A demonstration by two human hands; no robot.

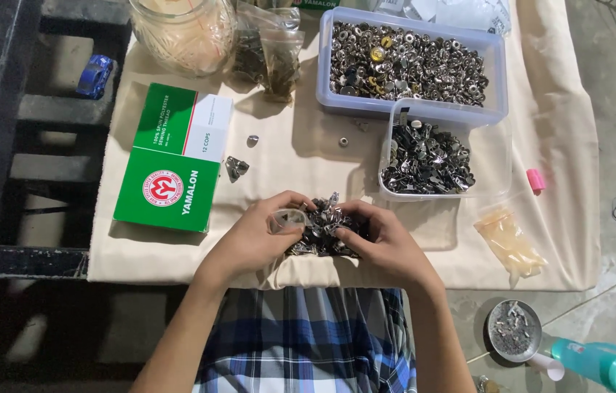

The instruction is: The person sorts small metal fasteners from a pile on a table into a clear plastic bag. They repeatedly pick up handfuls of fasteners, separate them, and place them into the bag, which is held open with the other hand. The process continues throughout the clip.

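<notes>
My left hand (257, 236) and my right hand (384, 244) meet over a small heap of dark metal clips (322, 229) at the near edge of a cloth-covered table (301, 156). The left fingers pinch a small clear plastic bag (285, 219) against the heap. The right fingers curl onto the clips from the other side. Both hands partly hide the heap.
A large clear tub of metal snap buttons (406, 62) and a smaller tub of dark clips (428, 156) stand beyond. A green and white box (173, 156) lies left, a glass jar (180, 29) behind it. On the floor sit a teal bottle (599, 362) and a metal dish (513, 329).
</notes>
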